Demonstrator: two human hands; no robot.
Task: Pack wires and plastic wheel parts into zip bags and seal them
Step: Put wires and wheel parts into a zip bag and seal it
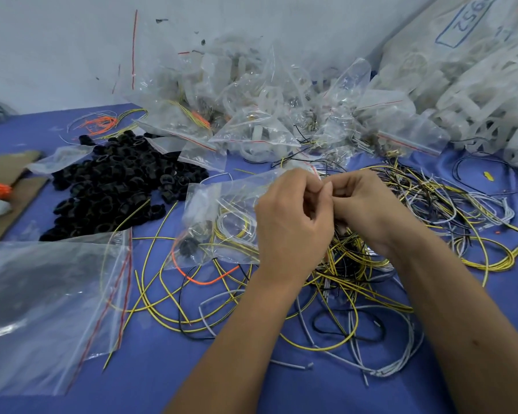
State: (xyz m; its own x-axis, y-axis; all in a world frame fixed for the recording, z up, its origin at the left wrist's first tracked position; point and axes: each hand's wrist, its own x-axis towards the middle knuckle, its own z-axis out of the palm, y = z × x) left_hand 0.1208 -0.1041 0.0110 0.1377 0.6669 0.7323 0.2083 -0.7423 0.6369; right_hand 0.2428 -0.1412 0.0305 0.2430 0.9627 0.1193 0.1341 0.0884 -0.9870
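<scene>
A clear zip bag [222,216] lies at the centre of the blue table, holding white and yellow wires and a black part. My left hand [293,222] and my right hand [368,204] meet at its right end, where both pinch the bag's red-striped mouth between thumb and fingers. Loose yellow, white and black wires [356,270] sprawl under and around both hands. A heap of black plastic wheel parts [117,180] sits to the left.
A stack of empty zip bags [42,309] lies at the near left. Filled zip bags [251,121] pile up along the wall, beside white plastic parts [476,100] at the far right. Cardboard [6,186] sits at the left edge.
</scene>
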